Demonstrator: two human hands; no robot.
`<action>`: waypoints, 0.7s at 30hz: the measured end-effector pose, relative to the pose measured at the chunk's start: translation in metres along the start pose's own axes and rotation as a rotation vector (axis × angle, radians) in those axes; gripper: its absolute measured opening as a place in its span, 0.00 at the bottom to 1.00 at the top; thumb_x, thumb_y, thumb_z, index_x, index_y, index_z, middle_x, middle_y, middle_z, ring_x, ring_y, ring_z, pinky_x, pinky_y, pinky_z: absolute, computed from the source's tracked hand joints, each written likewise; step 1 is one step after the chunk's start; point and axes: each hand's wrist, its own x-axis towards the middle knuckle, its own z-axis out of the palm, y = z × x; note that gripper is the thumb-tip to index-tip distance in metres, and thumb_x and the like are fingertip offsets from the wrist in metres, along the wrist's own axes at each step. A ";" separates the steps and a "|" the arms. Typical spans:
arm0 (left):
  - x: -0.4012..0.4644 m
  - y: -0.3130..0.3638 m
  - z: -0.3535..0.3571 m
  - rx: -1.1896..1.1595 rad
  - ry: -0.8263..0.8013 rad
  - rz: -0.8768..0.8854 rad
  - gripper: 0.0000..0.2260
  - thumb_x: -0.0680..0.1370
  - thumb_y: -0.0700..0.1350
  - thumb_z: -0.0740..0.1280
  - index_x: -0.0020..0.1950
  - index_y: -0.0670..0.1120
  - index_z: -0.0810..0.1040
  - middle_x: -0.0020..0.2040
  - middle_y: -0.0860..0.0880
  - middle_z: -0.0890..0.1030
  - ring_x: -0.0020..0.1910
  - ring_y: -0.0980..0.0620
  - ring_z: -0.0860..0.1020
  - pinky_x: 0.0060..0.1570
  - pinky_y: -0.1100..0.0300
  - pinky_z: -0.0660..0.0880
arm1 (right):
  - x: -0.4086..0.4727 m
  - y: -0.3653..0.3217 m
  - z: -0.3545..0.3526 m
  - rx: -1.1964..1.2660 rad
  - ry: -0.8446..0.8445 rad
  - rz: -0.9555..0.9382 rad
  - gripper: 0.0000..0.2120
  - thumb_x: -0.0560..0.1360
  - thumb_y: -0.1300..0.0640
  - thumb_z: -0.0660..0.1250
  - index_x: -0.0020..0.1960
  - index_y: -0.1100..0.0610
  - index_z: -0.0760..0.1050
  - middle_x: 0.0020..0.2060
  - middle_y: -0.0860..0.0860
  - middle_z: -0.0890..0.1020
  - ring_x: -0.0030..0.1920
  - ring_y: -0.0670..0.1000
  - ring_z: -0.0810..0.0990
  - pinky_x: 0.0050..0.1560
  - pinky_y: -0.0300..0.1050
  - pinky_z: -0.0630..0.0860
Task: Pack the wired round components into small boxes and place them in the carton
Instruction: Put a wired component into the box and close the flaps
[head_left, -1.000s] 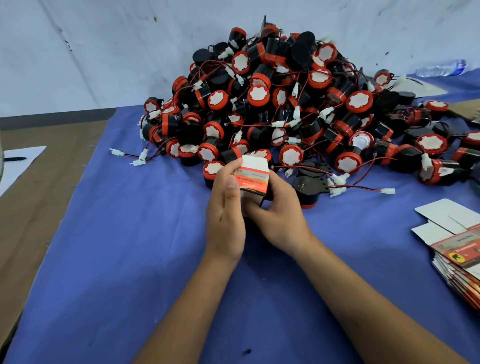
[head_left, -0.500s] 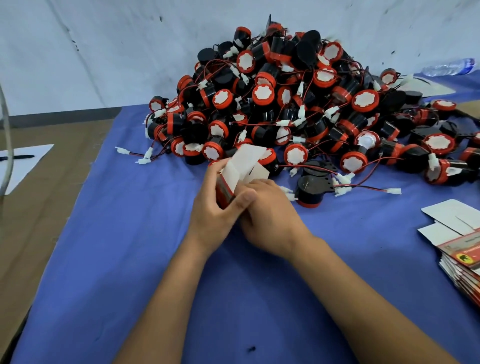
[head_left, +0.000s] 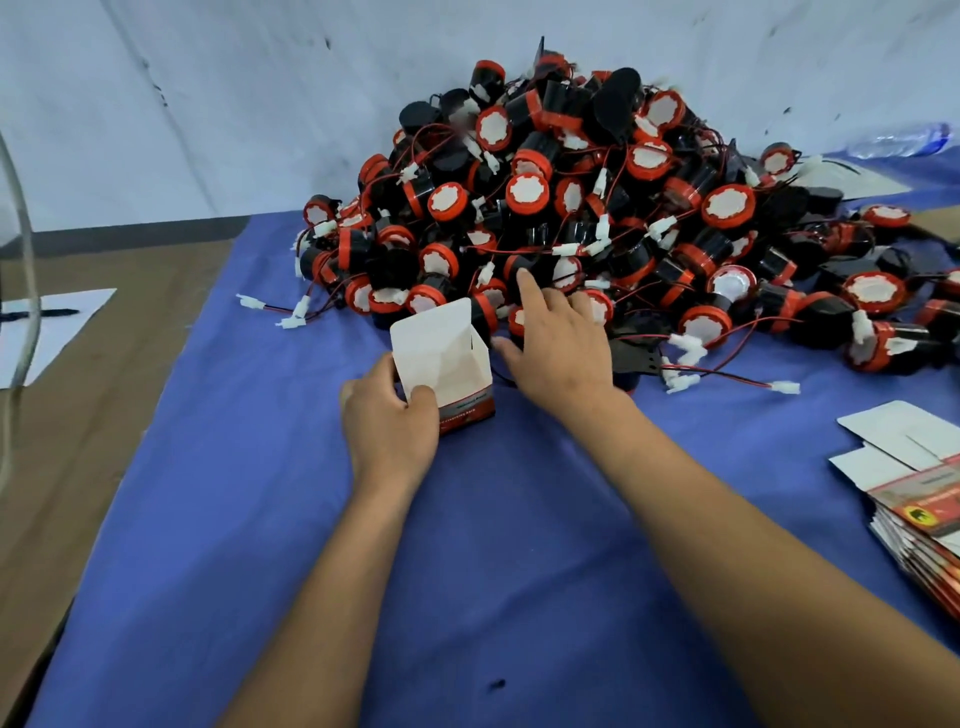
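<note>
While one blue-clothed counter (head_left: 260, 519) carries a heap of round components (head_left: 597, 208) too many to count, one small box (head_left: 447, 358) stands open before it, gripped by the left hand (head_left: 389, 421); the right hand (head_left: 561, 343) reaches spread onto the heap's edge.

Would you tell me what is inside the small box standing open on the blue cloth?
The small box, held by the left hand, shows only bare white inner walls and raised flaps; no component shows inside. Its floor is hidden by the front wall.
</note>
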 end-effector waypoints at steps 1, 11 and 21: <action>0.000 0.000 0.000 -0.005 -0.001 0.002 0.09 0.76 0.39 0.63 0.53 0.47 0.79 0.48 0.49 0.81 0.54 0.47 0.74 0.42 0.58 0.69 | 0.006 0.000 0.000 0.014 -0.025 0.026 0.39 0.79 0.40 0.67 0.82 0.54 0.54 0.70 0.56 0.73 0.70 0.62 0.68 0.64 0.59 0.73; 0.003 0.002 -0.003 -0.026 -0.024 0.002 0.06 0.81 0.39 0.63 0.48 0.45 0.79 0.43 0.54 0.81 0.43 0.55 0.78 0.32 0.70 0.69 | -0.014 0.016 -0.035 0.763 0.242 0.032 0.15 0.78 0.44 0.72 0.59 0.50 0.74 0.46 0.45 0.81 0.45 0.49 0.80 0.45 0.50 0.78; -0.008 0.013 0.003 0.014 -0.053 0.094 0.05 0.81 0.40 0.65 0.50 0.47 0.80 0.44 0.46 0.82 0.46 0.52 0.78 0.42 0.71 0.73 | -0.065 -0.055 -0.072 0.827 0.073 -0.482 0.27 0.74 0.43 0.75 0.65 0.56 0.69 0.53 0.45 0.78 0.53 0.45 0.79 0.53 0.39 0.75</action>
